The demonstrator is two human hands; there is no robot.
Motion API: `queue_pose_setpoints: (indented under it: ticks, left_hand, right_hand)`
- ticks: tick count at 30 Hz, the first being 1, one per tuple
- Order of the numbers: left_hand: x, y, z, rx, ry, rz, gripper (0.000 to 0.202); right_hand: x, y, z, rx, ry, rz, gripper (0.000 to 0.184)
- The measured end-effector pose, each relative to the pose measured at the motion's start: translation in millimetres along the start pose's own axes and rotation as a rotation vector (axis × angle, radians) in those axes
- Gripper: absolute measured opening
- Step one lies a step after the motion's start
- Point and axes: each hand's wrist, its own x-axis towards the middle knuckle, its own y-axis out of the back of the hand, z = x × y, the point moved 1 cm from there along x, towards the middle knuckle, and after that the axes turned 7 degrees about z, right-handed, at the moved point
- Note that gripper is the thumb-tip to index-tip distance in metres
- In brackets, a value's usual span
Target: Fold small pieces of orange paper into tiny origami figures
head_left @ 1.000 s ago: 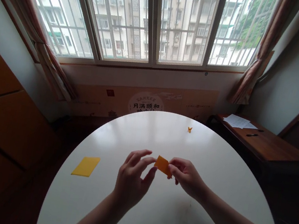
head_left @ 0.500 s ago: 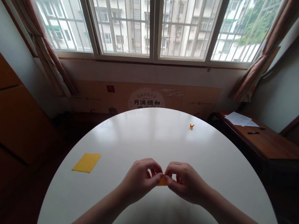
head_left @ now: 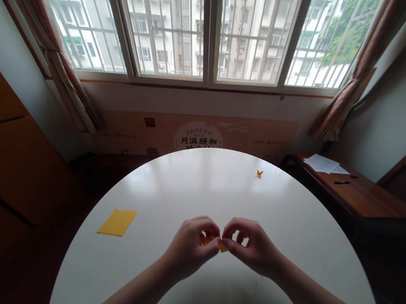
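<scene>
Both hands meet in front of the person, just above the white round bench (head_left: 219, 191). The left hand (head_left: 190, 244) and the right hand (head_left: 252, 247) each pinch a small orange paper (head_left: 223, 247) between thumb and forefinger, with the fingertips almost touching and the other fingers curled in. The paper is held well to the right of the yellow sheet (head_left: 118, 221) that lies flat on the bench. Only slivers of orange show between the fingers, so its folded shape cannot be told.

The work in hand looks like setting a small fold or crease. With a piece this small, the two pinches are best kept close together, so the paper between them cannot bow or twist. The edges should be lined up before any pressure goes on, because a crease pressed crooked in paper this size is hard to undo cleanly. It probably helps to press from the middle of the fold outward with a thumbnail. Lowering the paper onto the bench would give a firm backing if the fold resists in the air.

A tiny folded orange piece (head_left: 259, 173) sits far beyond and to the right of the yellow sheet, near the window-side edge, well clear of the hands.
</scene>
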Motion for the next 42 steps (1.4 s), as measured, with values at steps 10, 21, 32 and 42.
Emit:
queue_pose_setpoints:
  ticks: [10,21,32,42]
  left_hand:
    - [-0.8,-3.8,-3.0,-0.052,0.086,-0.053,0.012]
    - [-1.1,-5.1,-3.9,-0.019,0.092,-0.097,0.011]
    - [-1.5,-2.1,-2.0,-0.109,0.161,-0.104,0.014]
    - [-1.1,-3.6,-3.3,-0.081,0.14,-0.121,0.013]
  right_hand:
    - [-1.4,-4.2,12.9,-0.017,-0.109,0.005,0.006]
    - [-1.4,-6.3,14.7,0.009,-0.164,-0.06,0.007]
    - [0.4,-1.5,10.9,-0.004,-0.165,-0.098,0.005]
    - [-0.1,-2.3,10.7,-0.075,-0.135,-0.089,0.007]
